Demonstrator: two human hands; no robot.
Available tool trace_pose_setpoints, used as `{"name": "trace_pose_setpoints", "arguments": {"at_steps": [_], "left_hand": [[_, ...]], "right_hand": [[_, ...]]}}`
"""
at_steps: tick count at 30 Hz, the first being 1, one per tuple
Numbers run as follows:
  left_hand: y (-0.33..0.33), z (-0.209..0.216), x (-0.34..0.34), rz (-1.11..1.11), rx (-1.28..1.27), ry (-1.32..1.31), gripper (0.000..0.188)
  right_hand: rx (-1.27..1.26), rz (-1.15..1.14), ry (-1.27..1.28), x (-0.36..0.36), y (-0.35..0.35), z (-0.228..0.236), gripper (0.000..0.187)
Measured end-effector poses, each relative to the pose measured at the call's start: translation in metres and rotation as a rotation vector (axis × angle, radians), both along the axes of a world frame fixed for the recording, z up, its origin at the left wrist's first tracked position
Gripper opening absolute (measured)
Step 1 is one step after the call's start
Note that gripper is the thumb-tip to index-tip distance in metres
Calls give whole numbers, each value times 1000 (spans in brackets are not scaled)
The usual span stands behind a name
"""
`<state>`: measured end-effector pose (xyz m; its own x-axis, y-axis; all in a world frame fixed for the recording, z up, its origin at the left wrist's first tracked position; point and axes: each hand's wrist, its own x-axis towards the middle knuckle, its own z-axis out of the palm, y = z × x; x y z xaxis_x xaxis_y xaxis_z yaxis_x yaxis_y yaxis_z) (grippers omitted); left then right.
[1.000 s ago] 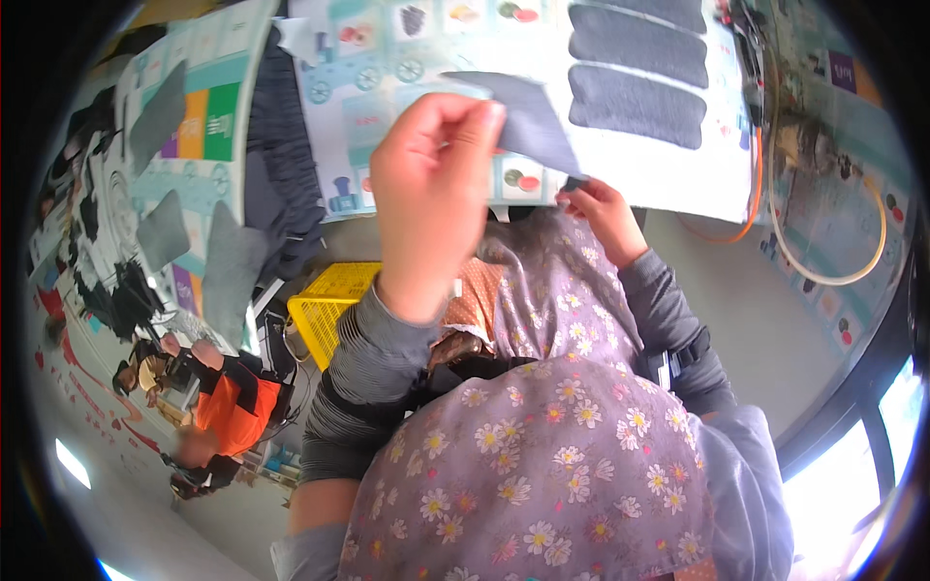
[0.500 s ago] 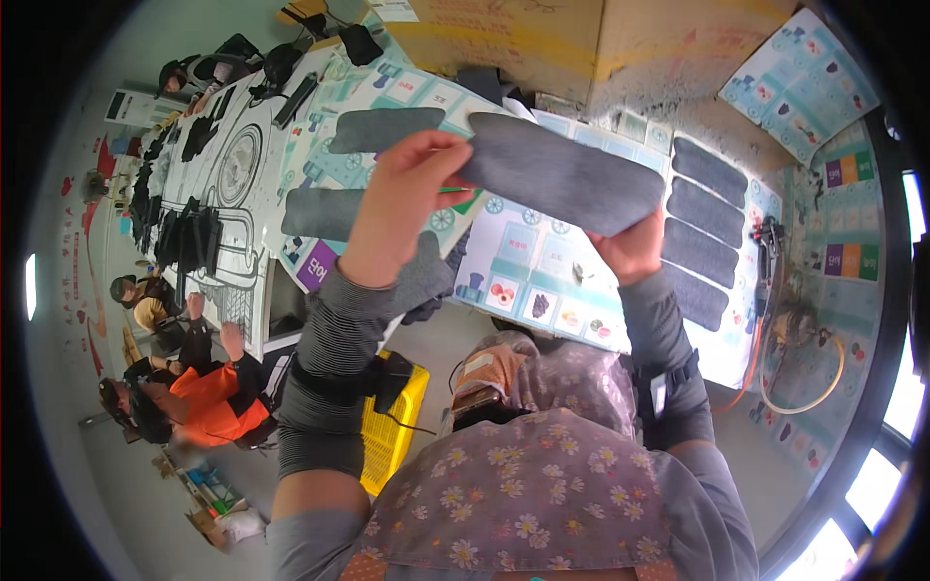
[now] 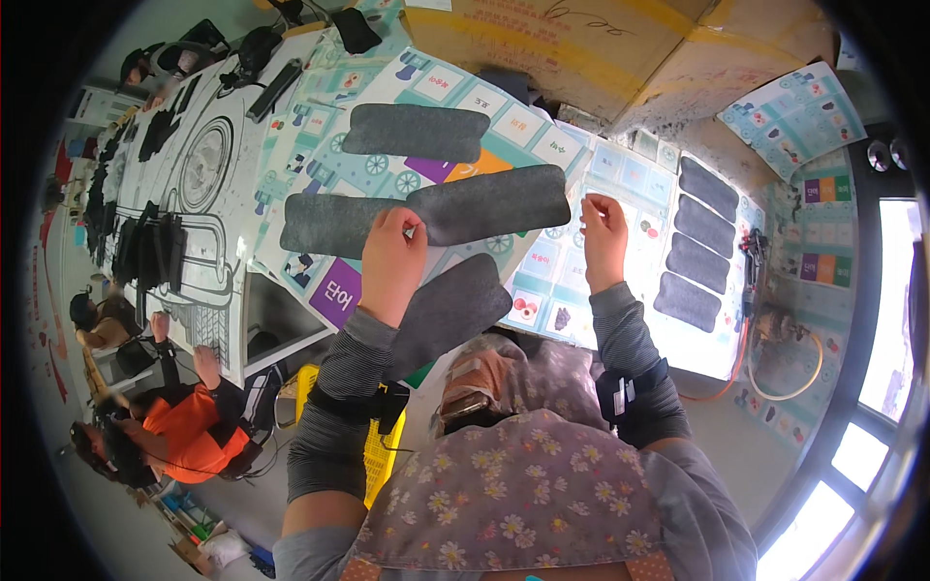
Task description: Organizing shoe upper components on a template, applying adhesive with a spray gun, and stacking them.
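Observation:
A dark grey felt-like strip (image 3: 494,203) with rounded corners lies over the printed sheet, its left end overlapping another grey strip (image 3: 329,223). My left hand (image 3: 395,259) is closed in a pinch at that left end. Just beyond the strip's right end, my right hand (image 3: 604,247) is raised with its fingers curled together; I see nothing between them. A further grey strip (image 3: 417,133) lies farther back, and one more (image 3: 450,305) slants at the near edge beside my left wrist.
Several grey strips form a column (image 3: 697,225) on the bright right-hand table. An air hose (image 3: 775,392) hangs beyond it. Cardboard boxes (image 3: 552,48) stand at the back. On the left are a table with dark pieces (image 3: 150,247), a co-worker in orange (image 3: 199,436) and a yellow basket (image 3: 380,460).
The strip held up between both hands has come down and left onto the sheet. My right hand has let go of its right end. My left hand stays at the left end.

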<state>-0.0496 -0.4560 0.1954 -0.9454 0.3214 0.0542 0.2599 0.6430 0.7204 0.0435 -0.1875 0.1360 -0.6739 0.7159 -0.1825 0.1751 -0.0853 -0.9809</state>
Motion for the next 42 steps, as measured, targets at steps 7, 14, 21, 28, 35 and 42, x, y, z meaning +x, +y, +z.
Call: {"name": "trace_pose_setpoints", "arguments": {"at_steps": [7, 14, 21, 28, 35, 42], "left_hand": [[-19, 2, 4, -98, -140, 129, 19], [-63, 20, 33, 405, 95, 127, 37], [-139, -5, 104, 822, 773, -644, 37], [-135, 5, 76, 576, 759, -661, 32], [-183, 1, 67, 471, 1199, -519, 34], [-310, -15, 17, 549, 1000, -214, 29]], "right_hand": [[-380, 101, -96, 10, -13, -3, 20], [-474, 40, -51, 18, 0, -1, 26], [-467, 205, -119, 68, 28, -19, 24], [-417, 377, -335, 145, 32, -63, 27], [-467, 329, -377, 154, 20, -70, 26], [-418, 216, -349, 106, -19, -54, 26]]}}
